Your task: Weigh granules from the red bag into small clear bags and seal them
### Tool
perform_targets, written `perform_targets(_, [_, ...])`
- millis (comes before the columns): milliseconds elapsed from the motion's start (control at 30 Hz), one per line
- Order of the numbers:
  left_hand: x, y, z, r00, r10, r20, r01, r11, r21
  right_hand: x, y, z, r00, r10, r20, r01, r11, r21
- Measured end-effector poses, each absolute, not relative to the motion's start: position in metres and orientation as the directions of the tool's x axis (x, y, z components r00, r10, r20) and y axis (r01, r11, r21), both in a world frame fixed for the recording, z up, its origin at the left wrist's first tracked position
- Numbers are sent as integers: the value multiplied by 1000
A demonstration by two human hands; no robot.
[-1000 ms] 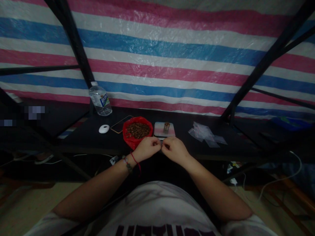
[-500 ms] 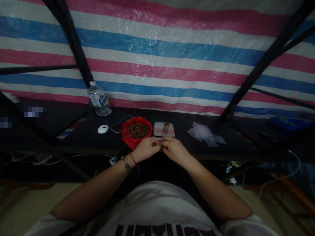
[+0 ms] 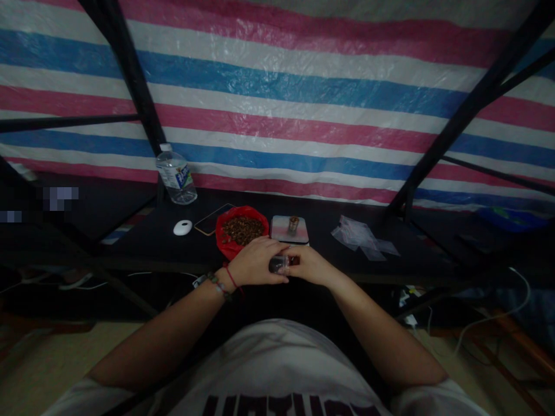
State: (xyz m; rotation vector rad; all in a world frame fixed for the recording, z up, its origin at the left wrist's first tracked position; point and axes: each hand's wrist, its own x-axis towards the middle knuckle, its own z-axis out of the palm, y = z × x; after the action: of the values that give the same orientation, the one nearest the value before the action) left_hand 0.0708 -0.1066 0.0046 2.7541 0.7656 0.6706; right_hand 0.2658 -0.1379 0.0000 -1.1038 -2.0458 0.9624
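Observation:
Between my hands, at the table's front edge, is a small clear plastic bag (image 3: 278, 265). My left hand (image 3: 255, 260) has its thumb and fingers around the bag's left side. My right hand (image 3: 311, 266) grips its right side, with fingertips partly hidden. Just beyond stands a flat scale (image 3: 280, 231) with a small cup (image 3: 293, 224) of brown bits on it. A red bag (image 3: 223, 245) with its mouth spread, full of brown pieces, lies beside my left hand.
More clear bags (image 3: 359, 236) lie on the right of the black table (image 3: 321, 214). At left are a phone (image 3: 212, 221), a white oval object (image 3: 182, 227) and a plastic bottle (image 3: 178, 179). Dark metal posts (image 3: 427, 144) slant at both sides before a striped sheet (image 3: 281, 110).
My hands were pinched close together at the scale's front. Now they are spread slightly, the left one turned more over the bag, and the clear bag shows widened between them.

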Motion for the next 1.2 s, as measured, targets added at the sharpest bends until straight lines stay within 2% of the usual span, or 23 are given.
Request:
perform_targets(133, [71, -107, 8, 764, 538, 356, 419, -834, 360, 263, -139, 0, -472, 864, 176, 429, 399, -810])
perform_targets(300, [67, -101, 9, 752, 552, 360, 416, -821, 390, 269, -128, -5, -435, 858, 273, 406, 457, -791])
perform_targets(367, [63, -96, 8, 707, 591, 389, 462, -802, 378, 279, -114, -10, -303, 900, 313, 440, 423, -792])
perform_targets(467, [57, -87, 6, 629, 647, 432, 542, -762, 353, 298, -84, -20, 24, 915, 403, 577, 316, -753])
perform_targets(567, [51, -78, 2, 587, 672, 451, 587, -737, 335, 312, -51, -33, 127, 885, 447, 701, 239, -672])
perform_targets(700, [46, -68, -4, 523, 704, 480, 614, -702, 360, 315, -19, -48, 82, 927, 366, 725, 197, -660])
perform_targets(833, [42, -59, -10, 455, 742, 493, 629, -659, 412, 307, -8, -48, 33, 936, 350, 702, 227, -675])
perform_targets(1000, [39, -53, -13, 403, 773, 489, 650, -618, 441, 285, -20, -33, -48, 936, 349, 562, 315, -765])
perform_targets(1200, [40, -55, -11, 452, 757, 472, 632, -645, 430, 253, -42, -21, -214, 939, 271, 384, 335, -860])
